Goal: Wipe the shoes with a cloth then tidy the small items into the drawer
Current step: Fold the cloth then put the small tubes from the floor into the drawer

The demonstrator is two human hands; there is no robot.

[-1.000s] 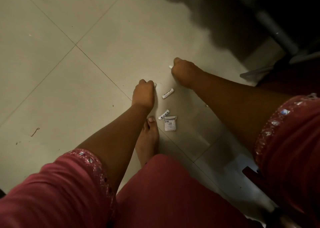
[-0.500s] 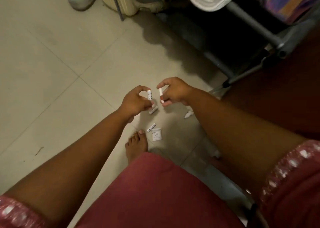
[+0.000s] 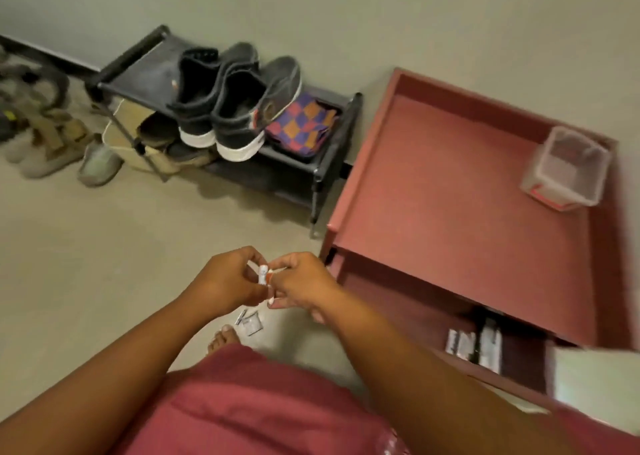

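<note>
Beige fabric shoes [image 3: 52,153] heaped on floor at 9 o'clock. Black metal-frame shoe rack [image 3: 242,132] at 11 o'clock, fabric shelves; pair of dark grey suede sneakers with white soles [image 3: 235,108] on top tier, checked purple-orange cloth [image 3: 301,125] beside them. Bare pale floor in front of rack. Centre: left hand [image 3: 228,281] and right hand [image 3: 298,283] pinch small white tubes [image 3: 264,274] together; print unreadable. White sachet [image 3: 251,323] on floor near toes. Red wooden cabinet [image 3: 460,191] at 2 o'clock, clear plastic box [image 3: 564,167] on top; open drawer [image 3: 485,344] at 4 o'clock below.
</note>
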